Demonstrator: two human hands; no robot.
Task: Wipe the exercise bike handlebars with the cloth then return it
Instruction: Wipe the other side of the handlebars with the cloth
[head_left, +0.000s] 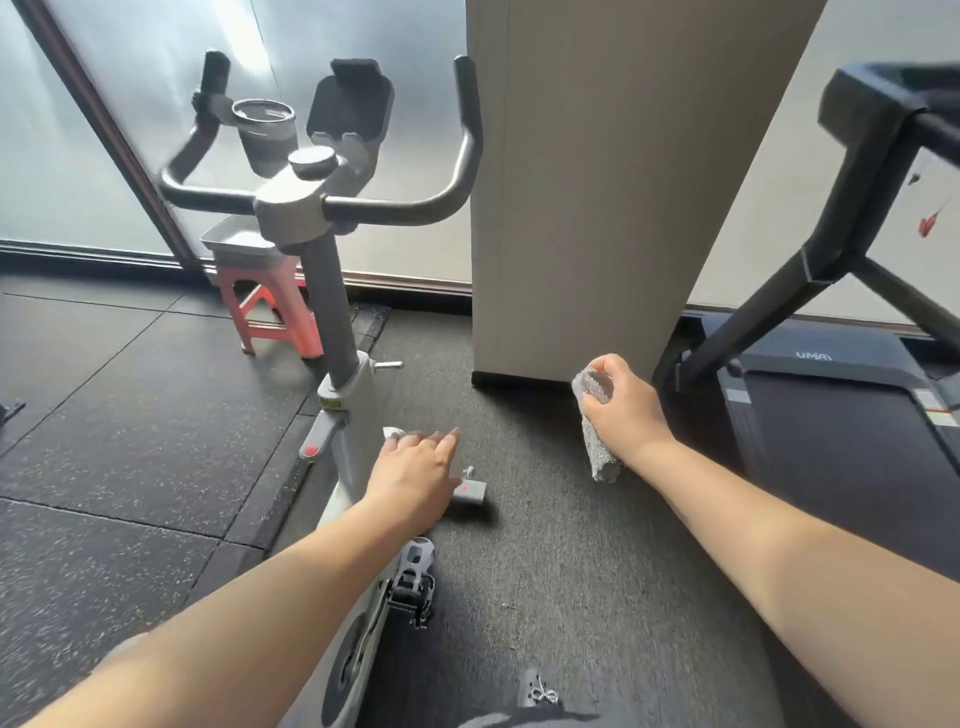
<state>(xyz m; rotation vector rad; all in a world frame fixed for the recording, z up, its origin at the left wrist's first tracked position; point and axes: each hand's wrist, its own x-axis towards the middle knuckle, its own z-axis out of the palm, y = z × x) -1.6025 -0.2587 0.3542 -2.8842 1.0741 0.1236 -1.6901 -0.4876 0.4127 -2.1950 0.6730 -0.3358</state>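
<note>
One exercise bike (340, 395) stands mid-floor, its handlebars (363, 208) carrying one grey cup holder (265, 132) whose contents cannot be made out. Right of the bike is one treadmill (831, 415); behind the bike, one red stool (270, 312) bears one grey tray (228, 240). Two hands: the right hand (626, 410), right of the bike's frame, grips the grey cloth (597, 447). The left hand (415, 473) hovers flat over the frame, fingers straight, holding nothing.

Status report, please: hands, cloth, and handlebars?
Right hand grips grey cloth, low beside the bike. Left hand open, holds nothing. Handlebars untouched; nothing blocks them.
</note>
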